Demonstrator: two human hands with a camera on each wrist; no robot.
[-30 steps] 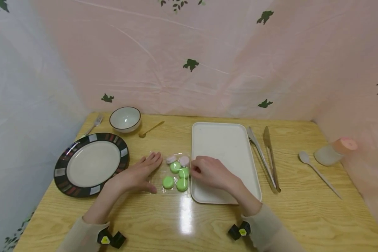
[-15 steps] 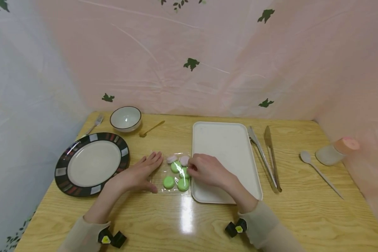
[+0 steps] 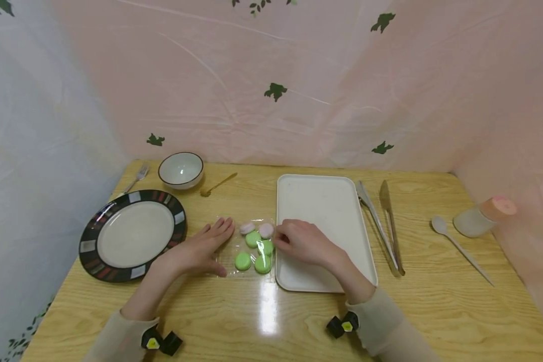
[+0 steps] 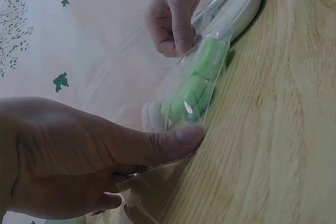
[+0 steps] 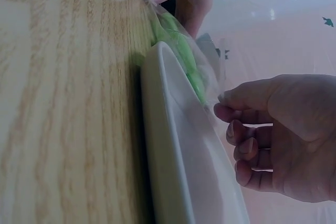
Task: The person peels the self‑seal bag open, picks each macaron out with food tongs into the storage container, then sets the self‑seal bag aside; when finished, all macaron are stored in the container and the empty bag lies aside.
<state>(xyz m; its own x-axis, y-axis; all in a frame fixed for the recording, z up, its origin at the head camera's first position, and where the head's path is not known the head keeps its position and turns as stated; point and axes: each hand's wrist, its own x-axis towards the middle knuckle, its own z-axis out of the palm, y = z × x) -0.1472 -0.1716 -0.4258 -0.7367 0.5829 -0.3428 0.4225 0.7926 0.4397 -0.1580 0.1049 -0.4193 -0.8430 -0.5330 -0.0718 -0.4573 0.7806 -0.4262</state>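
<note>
A clear plastic bag (image 3: 236,248) of macarons lies on the table against the left side of the white tray (image 3: 322,198). Inside are several green macarons (image 3: 243,261) and two pale pink ones (image 3: 266,231). My left hand (image 3: 196,250) rests with spread fingers on the bag's left end, and its thumb (image 4: 184,137) presses the film in the left wrist view. Over the tray's left edge, my right hand (image 3: 305,243) pinches the bag's right edge between thumb and forefinger, other fingers curled, as the right wrist view shows.
Left of the bag sits a plate with a dark patterned rim (image 3: 87,246). Behind are a fork (image 3: 141,172), a bowl (image 3: 181,171) and a small golden spoon (image 3: 218,185). Tongs (image 3: 376,226), a long metal utensil (image 3: 390,226), a grey spoon (image 3: 461,249) and a pink-lidded jar (image 3: 472,222) lie rightward.
My right hand shifted slightly left over the bag's edge, then back right, still at that edge. The left hand stays in place.
</note>
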